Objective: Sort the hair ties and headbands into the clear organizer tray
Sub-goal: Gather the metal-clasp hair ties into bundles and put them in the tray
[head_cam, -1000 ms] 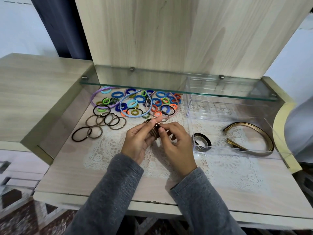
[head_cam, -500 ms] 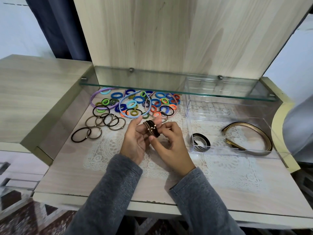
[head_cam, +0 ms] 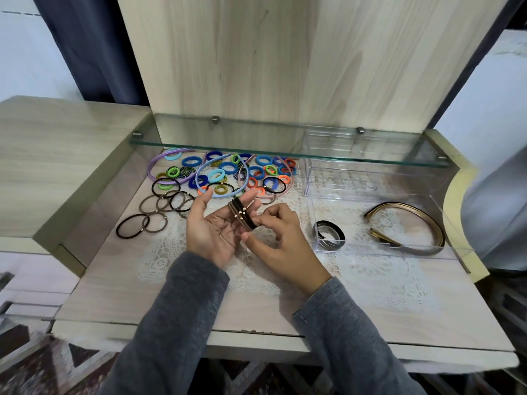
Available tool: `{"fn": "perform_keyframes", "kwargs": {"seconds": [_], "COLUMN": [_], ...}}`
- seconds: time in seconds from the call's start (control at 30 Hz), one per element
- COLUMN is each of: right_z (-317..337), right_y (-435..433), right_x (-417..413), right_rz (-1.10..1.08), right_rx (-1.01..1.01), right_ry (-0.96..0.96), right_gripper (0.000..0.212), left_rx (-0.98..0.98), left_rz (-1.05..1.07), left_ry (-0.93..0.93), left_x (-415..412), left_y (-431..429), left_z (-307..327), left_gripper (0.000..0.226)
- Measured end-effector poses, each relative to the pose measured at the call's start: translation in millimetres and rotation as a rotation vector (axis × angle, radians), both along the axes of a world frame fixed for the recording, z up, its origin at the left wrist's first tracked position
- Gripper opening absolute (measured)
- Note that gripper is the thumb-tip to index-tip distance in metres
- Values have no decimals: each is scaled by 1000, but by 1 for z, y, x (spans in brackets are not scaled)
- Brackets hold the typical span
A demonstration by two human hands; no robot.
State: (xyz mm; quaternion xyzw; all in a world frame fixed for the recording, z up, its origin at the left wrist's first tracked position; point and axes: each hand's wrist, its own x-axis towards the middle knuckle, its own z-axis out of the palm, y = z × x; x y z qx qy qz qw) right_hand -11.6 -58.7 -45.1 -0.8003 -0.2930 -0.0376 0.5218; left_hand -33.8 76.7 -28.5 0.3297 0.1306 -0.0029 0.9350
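A: How is the left hand (head_cam: 214, 228) held?
B: Palm up, fingers straight, pointing toward 1 o'clock; its grey sleeve (head_cam: 182, 309) comes in from 7 o'clock.
A: And the right hand (head_cam: 285, 245)?
B: At its 3 o'clock, fingers curled, pinching the bundle of hair ties (head_cam: 242, 215) that lies across the left fingers.

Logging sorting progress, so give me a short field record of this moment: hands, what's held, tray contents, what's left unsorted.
Left hand: open, palm up, bundle of dark hair ties on its fingers
Right hand: pinches that bundle
Clear organizer tray: black ties in a small compartment, gold headbands in the large one
Unsorted: colourful ties and pastel headbands under the glass shelf; brown and black ties left of them
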Motion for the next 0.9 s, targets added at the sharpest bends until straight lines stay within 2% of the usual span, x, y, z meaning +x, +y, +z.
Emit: {"fn": "perform_keyframes", "kwargs": {"seconds": [0.2,0.33,0.43,0.53,0.63,0.77,0.9], "right_z": [22,31,39,50,61,68,69], "right_y": [-28,-50,-70,-89,-109,-132,-148], "right_x": [6,17,27,32,36,41,41], "right_rz": [39,40,0,-24,-50,-95,-116], "right_rx": [-219,-309,-368,-415,-482,-618,-740], "right_ry": [-97,-219,-313,-404,-491,-594,-642], "right_gripper": [29,20,23,21,14,12,12], "left_rx": [-138,-73,18,291,586,993,1317], "left_rz": [-122,-252,-365,-469,-522,-561,-634], "left_ry": [-34,29,113,144,179,212,236], "left_x": [-3,4,15,30,45,67,87], "left_y": [1,-1,-10,-23,-38,-65,-90], "left_z": [9,21,36,53,63,70,70], "left_gripper": [58,44,25,14,22,5,8]}}
